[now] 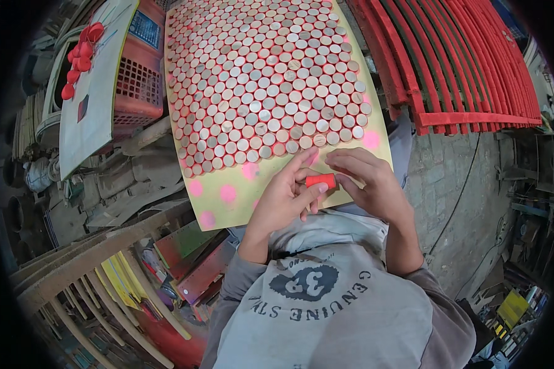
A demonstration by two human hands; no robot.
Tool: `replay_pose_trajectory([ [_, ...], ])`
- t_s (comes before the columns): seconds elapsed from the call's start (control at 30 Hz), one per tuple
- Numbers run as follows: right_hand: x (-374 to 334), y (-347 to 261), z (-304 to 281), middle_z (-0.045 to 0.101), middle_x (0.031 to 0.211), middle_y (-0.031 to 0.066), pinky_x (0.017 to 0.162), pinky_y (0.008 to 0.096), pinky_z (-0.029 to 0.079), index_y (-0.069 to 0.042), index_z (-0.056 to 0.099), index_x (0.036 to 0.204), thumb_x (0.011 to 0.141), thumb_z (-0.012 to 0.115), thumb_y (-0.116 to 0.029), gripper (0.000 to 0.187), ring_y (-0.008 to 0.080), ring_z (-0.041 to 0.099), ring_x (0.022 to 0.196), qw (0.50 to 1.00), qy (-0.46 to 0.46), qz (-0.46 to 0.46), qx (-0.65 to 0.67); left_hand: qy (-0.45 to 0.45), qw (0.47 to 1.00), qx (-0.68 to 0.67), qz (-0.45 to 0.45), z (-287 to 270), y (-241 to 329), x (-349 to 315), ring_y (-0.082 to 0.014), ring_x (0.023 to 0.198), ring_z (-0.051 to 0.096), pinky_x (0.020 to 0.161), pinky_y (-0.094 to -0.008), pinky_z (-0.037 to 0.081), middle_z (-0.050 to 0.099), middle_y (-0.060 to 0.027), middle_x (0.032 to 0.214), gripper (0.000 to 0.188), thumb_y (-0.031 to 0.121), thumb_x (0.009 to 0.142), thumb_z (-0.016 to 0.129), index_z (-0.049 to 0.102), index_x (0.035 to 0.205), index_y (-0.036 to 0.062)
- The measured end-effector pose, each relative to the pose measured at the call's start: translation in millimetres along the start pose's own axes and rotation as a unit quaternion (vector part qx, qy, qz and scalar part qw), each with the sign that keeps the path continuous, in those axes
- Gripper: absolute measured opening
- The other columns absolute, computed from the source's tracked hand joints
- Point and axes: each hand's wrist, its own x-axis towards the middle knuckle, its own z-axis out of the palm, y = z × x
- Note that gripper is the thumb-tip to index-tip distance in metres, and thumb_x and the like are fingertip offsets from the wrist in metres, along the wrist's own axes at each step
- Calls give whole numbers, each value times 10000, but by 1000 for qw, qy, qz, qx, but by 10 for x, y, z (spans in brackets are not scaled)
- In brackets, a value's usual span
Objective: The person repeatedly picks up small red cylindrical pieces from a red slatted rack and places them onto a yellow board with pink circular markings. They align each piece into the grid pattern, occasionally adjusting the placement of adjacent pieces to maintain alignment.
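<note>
A short red cylinder (321, 181) is held between the thumb and fingers of my left hand (289, 190), just above the near edge of the board. My right hand (370, 183) is close by on the right, its fingers curved and apart. Its thumb tip lies at or against the cylinder's right end; I cannot tell whether they touch. Beyond both hands, packed rows of round wooden pieces (258, 92) with pale tops and red sides cover most of a yellowish board (228, 212). Pink round spots mark the board's near strip.
Left of the board stand a pink plastic basket (138, 86) and a pale panel (92, 132) bearing several red round pieces (81, 55). Red slatted racks (455, 67) rise at the right. A wooden slatted frame (104, 258) is at lower left, and a dark cable (461, 197) crosses the floor.
</note>
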Motion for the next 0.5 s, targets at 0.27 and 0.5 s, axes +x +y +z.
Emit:
replay_pose_trajectory([
  [0.27, 44, 49, -6, 683, 1218, 155, 873, 411, 547, -18, 689, 1150, 790, 699, 57, 367, 332, 661, 1009, 998, 18, -32, -50, 5, 1000, -1, -2, 2, 2, 1, -89, 654, 633, 486, -201, 486, 665, -111, 1058, 692, -15, 978, 583, 262, 1589, 37],
  [0.5, 65, 81, -15, 686, 1217, 148, 899, 411, 543, -17, 691, 1139, 770, 704, 57, 376, 335, 658, 1032, 998, 17, -43, -50, 4, 999, -30, -8, -96, 19, -183, -79, 656, 631, 479, -195, 482, 680, -125, 1147, 650, -8, 979, 593, 315, 1566, 4],
])
